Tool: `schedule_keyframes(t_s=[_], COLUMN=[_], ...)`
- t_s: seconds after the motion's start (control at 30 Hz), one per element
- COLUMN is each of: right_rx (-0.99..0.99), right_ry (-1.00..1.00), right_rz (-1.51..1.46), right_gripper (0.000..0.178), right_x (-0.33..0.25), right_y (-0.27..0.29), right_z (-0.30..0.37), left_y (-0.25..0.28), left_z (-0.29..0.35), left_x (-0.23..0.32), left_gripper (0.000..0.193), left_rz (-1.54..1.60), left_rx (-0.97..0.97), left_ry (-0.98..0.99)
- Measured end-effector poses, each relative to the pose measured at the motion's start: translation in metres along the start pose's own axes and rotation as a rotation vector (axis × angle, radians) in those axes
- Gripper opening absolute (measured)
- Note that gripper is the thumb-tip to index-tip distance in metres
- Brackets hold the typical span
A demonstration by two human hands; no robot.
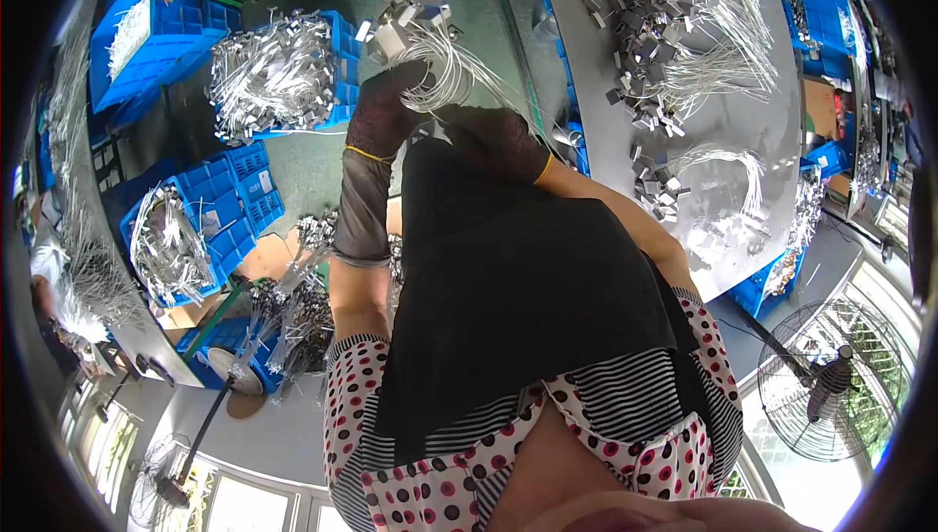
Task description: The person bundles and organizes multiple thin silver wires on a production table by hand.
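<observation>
A looped bundle of thin white wires [459, 68] with flat silvery metal pieces [393, 39] at its far end is held out in front of my body. Dark mesh gloves with yellow cuffs cover both hands. My left hand [389, 107] is closed around the near left side of the bundle, and the metal pieces stick out beyond it. From the right, my right hand [493, 141] meets the near end of the loop, its fingers pressed together on the wires. Its fingertips are partly hidden. A few loose wire ends trail off to the right.
A metal worktable [723, 122] on the right carries heaps of similar wired pieces [655, 29]. At left stand blue crates [344, 53] full of wired parts, with more bundles below them. A standing fan [831, 376] is at lower right, another fan [166, 483] at lower left.
</observation>
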State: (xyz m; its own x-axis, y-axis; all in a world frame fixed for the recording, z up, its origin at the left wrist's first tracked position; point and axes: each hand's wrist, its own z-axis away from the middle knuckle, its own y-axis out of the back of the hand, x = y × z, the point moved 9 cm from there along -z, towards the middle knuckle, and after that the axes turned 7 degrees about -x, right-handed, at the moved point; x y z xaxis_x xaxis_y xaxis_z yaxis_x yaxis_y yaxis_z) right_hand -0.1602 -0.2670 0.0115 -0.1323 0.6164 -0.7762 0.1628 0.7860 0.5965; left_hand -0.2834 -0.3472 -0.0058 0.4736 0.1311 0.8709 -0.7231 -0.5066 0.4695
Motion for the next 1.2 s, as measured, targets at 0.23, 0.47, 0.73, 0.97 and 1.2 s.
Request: schedule_keyframes(t_s=[0.23,0.47,0.73,0.97,1.2], right_rx=[-0.113,-0.117,-0.008,0.088,-0.166], right_ry=[-0.011,-0.055,0.17,0.486,0.218], right_rz=[0.187,0.056,0.306,0.686,0.768], right_gripper=[0.028,0.03,0.033,0.038,0.044], right_x=[-0.001,0.009,-0.073,-0.097,-0.048], right_y=[-0.011,-0.025,0.047,0.061,0.05], right_z=[0.012,0.011,-0.006,-0.07,-0.082], left_y=[-0.017,-0.018,0.01,-0.004,-0.054], left_z=[0.027,0.021,0.042,0.009,0.032], left_x=[-0.017,-0.018,-0.067,0.011,0.055], left_gripper=[0.047,0.031,0.007,0.031,0.021], left_rz=[0.026,-0.088,-0.524,-0.354,-0.079], left_rx=[0.015,0.051,0.422,0.677,0.636], left_ry=[0.054,-0.012,0.428,0.163,0.39])
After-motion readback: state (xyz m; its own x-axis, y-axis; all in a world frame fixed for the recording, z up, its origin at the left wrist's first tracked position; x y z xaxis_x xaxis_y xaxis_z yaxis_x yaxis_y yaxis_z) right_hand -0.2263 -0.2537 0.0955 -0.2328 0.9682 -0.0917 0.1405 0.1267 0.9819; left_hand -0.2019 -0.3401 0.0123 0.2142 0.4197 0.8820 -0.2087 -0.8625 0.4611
